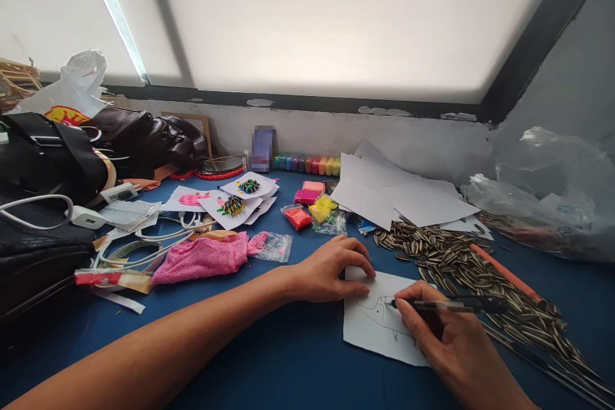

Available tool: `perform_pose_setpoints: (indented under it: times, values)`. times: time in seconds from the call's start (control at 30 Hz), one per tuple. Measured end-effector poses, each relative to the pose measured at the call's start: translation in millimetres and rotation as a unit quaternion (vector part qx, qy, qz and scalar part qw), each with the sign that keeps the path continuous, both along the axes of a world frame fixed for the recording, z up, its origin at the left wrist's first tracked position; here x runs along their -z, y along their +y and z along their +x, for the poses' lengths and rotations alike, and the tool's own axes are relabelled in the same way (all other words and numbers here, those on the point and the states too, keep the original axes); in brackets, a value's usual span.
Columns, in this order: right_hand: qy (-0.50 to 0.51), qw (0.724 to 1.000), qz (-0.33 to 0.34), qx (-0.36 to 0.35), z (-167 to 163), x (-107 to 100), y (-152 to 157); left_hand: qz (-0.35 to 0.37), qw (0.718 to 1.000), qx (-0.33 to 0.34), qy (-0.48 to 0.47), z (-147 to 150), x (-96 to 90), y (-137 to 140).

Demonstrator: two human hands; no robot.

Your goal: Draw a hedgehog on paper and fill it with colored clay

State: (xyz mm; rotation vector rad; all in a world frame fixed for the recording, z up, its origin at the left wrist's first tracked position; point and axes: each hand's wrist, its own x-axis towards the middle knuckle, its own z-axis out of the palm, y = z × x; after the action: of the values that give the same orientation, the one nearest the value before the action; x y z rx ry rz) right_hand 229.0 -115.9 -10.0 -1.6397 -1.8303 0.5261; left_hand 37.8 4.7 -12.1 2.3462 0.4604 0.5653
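A small white sheet of paper [365, 336] lies on the blue tabletop, with a thin black line drawing of an animal-like outline on it. My left hand [331, 269] rests at the sheet's upper left, fingers apart, fingertips on the paper. In my right hand [451, 333] is a black pen [446, 305], its tip touching the drawing near the middle of the sheet. Part of the sheet's right side is hidden under my right hand. A spread of striped sunflower seeds [432, 253] lies just beyond and to the right, with an orange stick [504, 272] on it.
Bags of coloured clay [298, 216] and a pink cloth [204, 258] lie beyond my left arm. Seed-decorated paper cards [233, 206] sit farther back. White sheets [384, 189] are stacked near the wall. Black bags [43, 205] stand left, a clear plastic bag [542, 198] right.
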Motion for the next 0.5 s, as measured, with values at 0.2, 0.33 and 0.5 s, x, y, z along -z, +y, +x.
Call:
perform_pose_setpoints:
  times: [0.2, 0.33, 0.5]
  values:
    - [0.022, 1.0, 0.011, 0.014, 3.6, -4.1, 1.6, 0.001, 1.0, -0.002, 0.004, -0.4, 0.1, -0.1]
    - [-0.001, 0.999, 0.016, 0.049, 8.9, -3.3, 1.2, 0.001, 1.0, -0.001, 0.004, -0.5, -0.6, -0.5]
    - [0.003, 0.999, 0.01, 0.039, 9.1, 4.3, -0.3, 0.002, 1.0, 0.003, 0.001, -0.6, -1.3, -1.1]
